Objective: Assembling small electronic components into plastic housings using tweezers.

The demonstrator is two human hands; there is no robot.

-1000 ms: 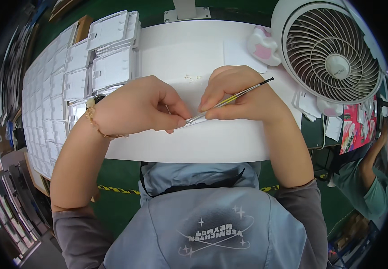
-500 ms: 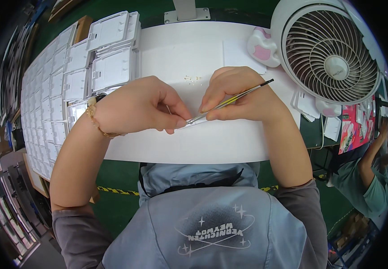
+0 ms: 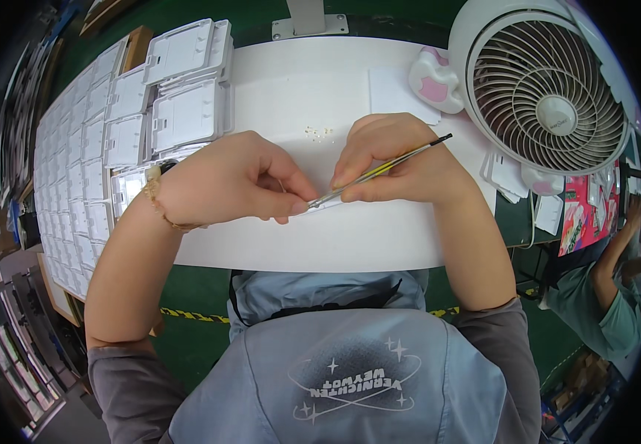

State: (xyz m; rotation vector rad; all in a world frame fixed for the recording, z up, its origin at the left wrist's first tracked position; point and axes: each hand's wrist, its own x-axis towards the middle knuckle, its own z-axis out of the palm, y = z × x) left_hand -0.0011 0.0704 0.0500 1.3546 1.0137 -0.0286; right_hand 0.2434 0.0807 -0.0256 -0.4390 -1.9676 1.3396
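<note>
My right hand [image 3: 387, 163] grips slim tweezers [image 3: 394, 160], silver and yellow with a black end, like a pen. Their tip points down and left to the fingertips of my left hand [image 3: 250, 181]. That hand is closed, its thumb and fingers pinching the end of a small white piece [image 3: 326, 205]. Most of the piece is hidden by the fingers and blends with the white table top [image 3: 298, 248]. Just beyond both hands lies a scatter of tiny gold-coloured bits [image 3: 319, 134].
Many white plastic cases [image 3: 183, 111] stand stacked and in rows at the left. A large white fan [image 3: 557, 116] is at the far right, near white cards [image 3: 505, 174]. A metal post [image 3: 307, 18] rises behind the table. Another person's arm [image 3: 610, 274] shows at the right edge.
Hardly anything differs. Both hands stay together over the table, with the tweezers' tip still at the left fingertips; the picture has shifted very slightly.
</note>
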